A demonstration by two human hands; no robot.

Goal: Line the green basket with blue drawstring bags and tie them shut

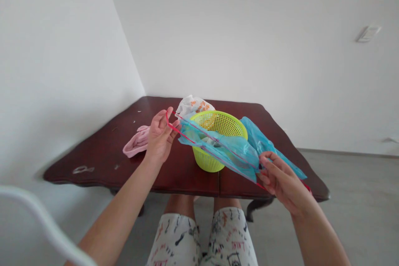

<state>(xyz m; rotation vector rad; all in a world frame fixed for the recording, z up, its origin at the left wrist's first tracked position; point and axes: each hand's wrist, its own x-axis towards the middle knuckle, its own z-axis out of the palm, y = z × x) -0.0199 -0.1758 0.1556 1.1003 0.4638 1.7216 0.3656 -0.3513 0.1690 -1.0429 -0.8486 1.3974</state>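
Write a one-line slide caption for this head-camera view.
Left hand and right hand stretch a blue plastic bag with red cord across a lime-green basket on a dark wooden table.

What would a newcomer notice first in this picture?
The eye goes first to a translucent blue plastic bag with red edges, stretched across the middle between the left hand and the right hand. Partly behind it, a lime-green plastic mesh basket stands on a dark reddish-brown wooden table, with a crumpled pink cloth left of the left hand.
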